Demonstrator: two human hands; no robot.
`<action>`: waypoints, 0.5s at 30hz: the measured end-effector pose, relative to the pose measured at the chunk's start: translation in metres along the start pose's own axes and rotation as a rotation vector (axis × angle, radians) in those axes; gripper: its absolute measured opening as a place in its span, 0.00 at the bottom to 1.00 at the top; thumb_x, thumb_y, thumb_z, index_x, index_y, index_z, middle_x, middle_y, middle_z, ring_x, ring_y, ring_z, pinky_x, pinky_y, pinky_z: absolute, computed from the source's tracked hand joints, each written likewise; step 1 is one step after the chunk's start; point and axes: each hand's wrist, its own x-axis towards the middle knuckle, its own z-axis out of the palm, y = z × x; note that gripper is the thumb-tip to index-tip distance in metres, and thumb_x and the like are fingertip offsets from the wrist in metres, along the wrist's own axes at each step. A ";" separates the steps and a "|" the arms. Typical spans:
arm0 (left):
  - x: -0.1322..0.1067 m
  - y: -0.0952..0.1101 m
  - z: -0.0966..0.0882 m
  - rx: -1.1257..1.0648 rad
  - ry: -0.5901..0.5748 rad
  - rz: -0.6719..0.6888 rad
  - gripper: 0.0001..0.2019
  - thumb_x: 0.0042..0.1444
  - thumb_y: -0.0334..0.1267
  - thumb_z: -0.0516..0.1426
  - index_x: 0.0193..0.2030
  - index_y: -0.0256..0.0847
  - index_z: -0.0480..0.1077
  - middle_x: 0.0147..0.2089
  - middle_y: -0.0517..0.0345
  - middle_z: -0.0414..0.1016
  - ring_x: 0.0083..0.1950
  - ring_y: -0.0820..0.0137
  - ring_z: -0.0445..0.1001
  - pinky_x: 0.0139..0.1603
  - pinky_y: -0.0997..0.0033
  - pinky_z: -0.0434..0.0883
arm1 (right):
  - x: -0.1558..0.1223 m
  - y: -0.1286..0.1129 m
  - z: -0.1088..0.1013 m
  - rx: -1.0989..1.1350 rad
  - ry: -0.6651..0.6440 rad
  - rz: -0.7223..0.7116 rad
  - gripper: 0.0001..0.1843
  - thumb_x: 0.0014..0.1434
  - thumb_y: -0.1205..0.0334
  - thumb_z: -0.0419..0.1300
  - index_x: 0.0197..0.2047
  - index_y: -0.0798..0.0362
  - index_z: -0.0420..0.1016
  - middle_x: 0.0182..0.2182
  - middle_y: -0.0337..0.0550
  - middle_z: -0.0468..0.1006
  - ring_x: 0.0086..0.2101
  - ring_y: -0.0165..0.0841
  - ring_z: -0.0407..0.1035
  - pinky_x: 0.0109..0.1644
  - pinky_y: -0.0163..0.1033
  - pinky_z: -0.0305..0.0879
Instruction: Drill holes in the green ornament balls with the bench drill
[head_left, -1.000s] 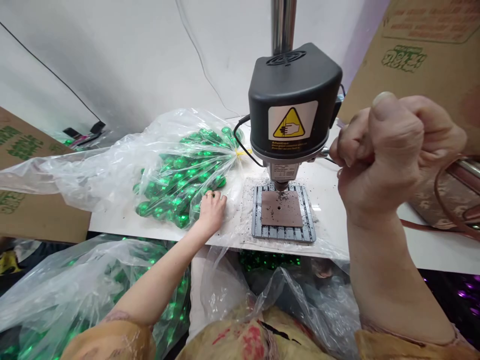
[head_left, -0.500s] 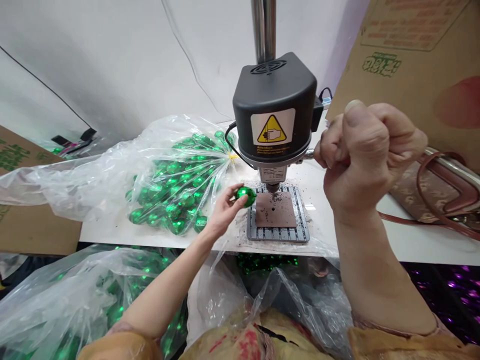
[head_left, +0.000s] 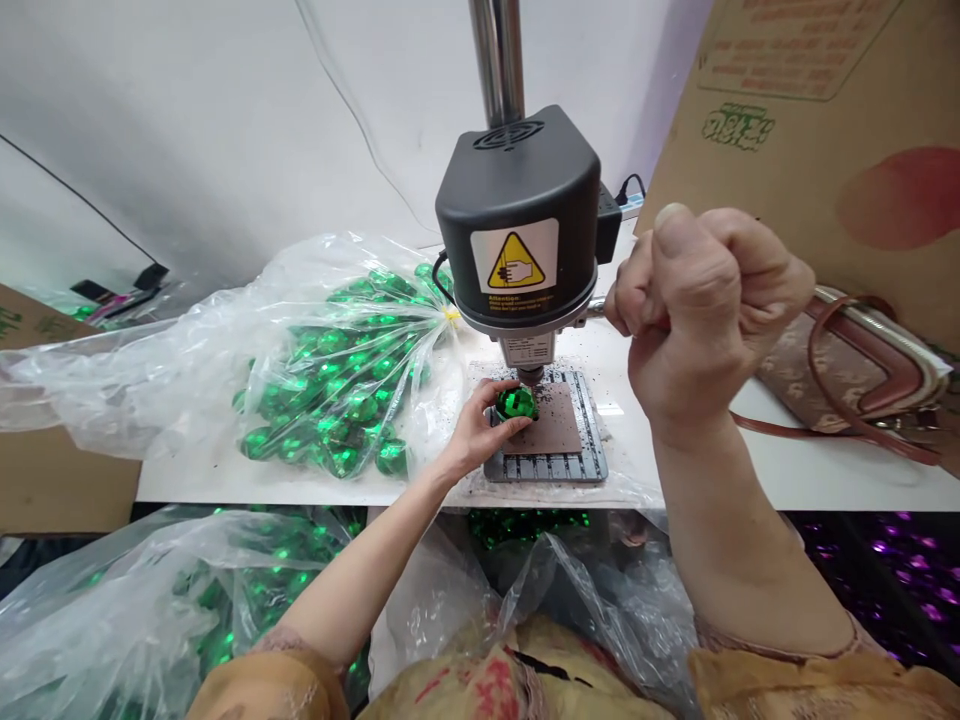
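Between the thumb and fingers of my left hand (head_left: 486, 428) is a shiny green faceted ball (head_left: 516, 403). It sits over the left part of a brown square pad (head_left: 559, 428), close under the chuck (head_left: 531, 374) of a black drill press (head_left: 517, 220). The pad lies on a slotted grey metal base (head_left: 592, 440) strewn with dark shavings. My right hand (head_left: 705, 300) is closed in a fist at the right of the machine, by the end of its metal feed lever (head_left: 596, 307). The fingers hide what part of the lever they grip.
A clear plastic bag (head_left: 300, 290) of green balls lies left of the machine on the white table (head_left: 787, 465). A patterned handbag (head_left: 840, 365) and a big cardboard box (head_left: 795, 130) stand on the right. More bagged green balls (head_left: 255, 570) are below the table's front edge.
My left hand has carried the green ball rightward from beside the base to over the pad, under the chuck. The right fist keeps its place by the lever. The view has shifted slightly.
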 end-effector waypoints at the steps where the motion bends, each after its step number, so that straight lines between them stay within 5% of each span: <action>1: 0.000 0.000 -0.001 0.043 -0.002 0.053 0.24 0.51 0.45 0.67 0.54 0.43 0.72 0.51 0.51 0.72 0.52 0.63 0.72 0.55 0.62 0.70 | 0.000 0.000 0.000 0.003 -0.005 -0.001 0.24 0.57 0.60 0.61 0.17 0.51 0.53 0.12 0.31 0.52 0.14 0.24 0.51 0.17 0.39 0.44; 7: 0.000 -0.005 0.003 0.182 -0.048 0.240 0.23 0.57 0.44 0.64 0.58 0.46 0.69 0.56 0.49 0.69 0.58 0.61 0.70 0.60 0.57 0.69 | 0.000 0.000 -0.001 -0.011 -0.017 -0.008 0.24 0.58 0.60 0.61 0.17 0.51 0.53 0.12 0.32 0.53 0.14 0.24 0.50 0.17 0.40 0.44; 15: -0.005 -0.011 0.015 0.156 -0.028 0.137 0.26 0.56 0.40 0.63 0.61 0.43 0.63 0.57 0.47 0.70 0.58 0.57 0.70 0.61 0.53 0.68 | -0.003 0.000 -0.002 -0.125 -0.031 -0.026 0.25 0.60 0.57 0.58 0.18 0.51 0.50 0.13 0.33 0.51 0.15 0.24 0.50 0.19 0.39 0.47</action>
